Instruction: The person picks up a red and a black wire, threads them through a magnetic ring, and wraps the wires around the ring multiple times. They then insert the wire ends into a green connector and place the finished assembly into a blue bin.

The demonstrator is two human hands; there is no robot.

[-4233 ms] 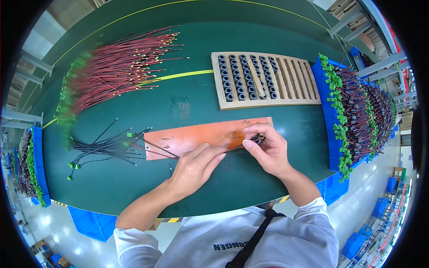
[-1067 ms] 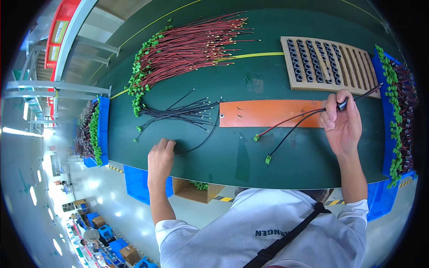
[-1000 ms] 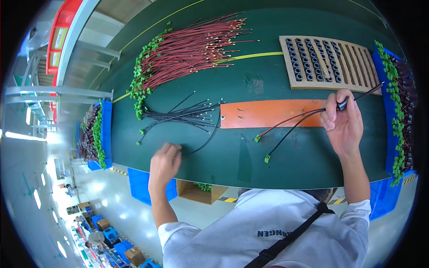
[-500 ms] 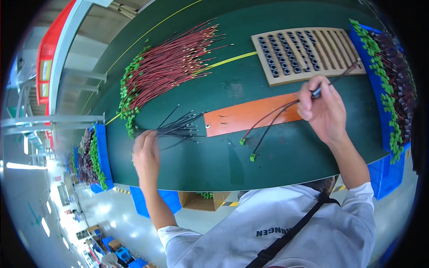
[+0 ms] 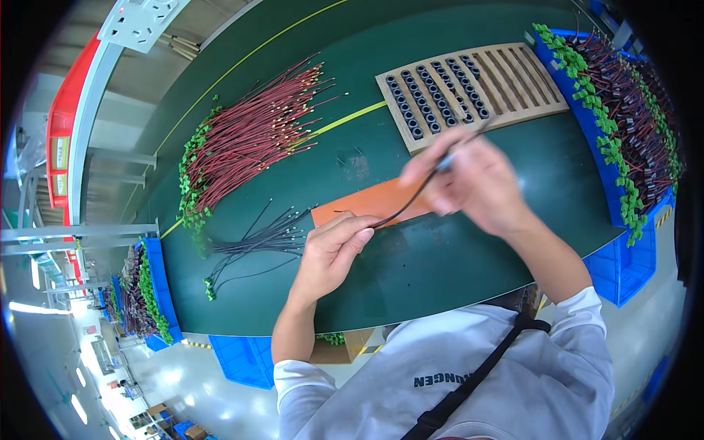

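Observation:
My left hand (image 5: pixel 334 249) pinches a dark cable (image 5: pixel 402 211) between thumb and fingers, over the left part of an orange strip (image 5: pixel 330 210). The cable runs up to my right hand (image 5: pixel 477 183), which is smeared by motion. Its fingers are bent round the cable at a small dark piece (image 5: pixel 445 161). The cable's green connector ends do not show and may be hidden in my left hand. Left of the strip lies a loose bundle of black wires (image 5: pixel 257 238) with bright tips and green connectors (image 5: pixel 210 290).
A big pile of red wires (image 5: pixel 249 143) with green connectors lies far left. Behind my right hand is a wooden rack (image 5: pixel 506 119) holding rows of black ring-shaped parts. Blue bins (image 5: pixel 587 143) of wired connectors stand right and left of the green table (image 5: pixel 469 264).
My left hand has left the black wires and moved right to grip the cable. My right hand has come left, and the red and black leads no longer hang over the table.

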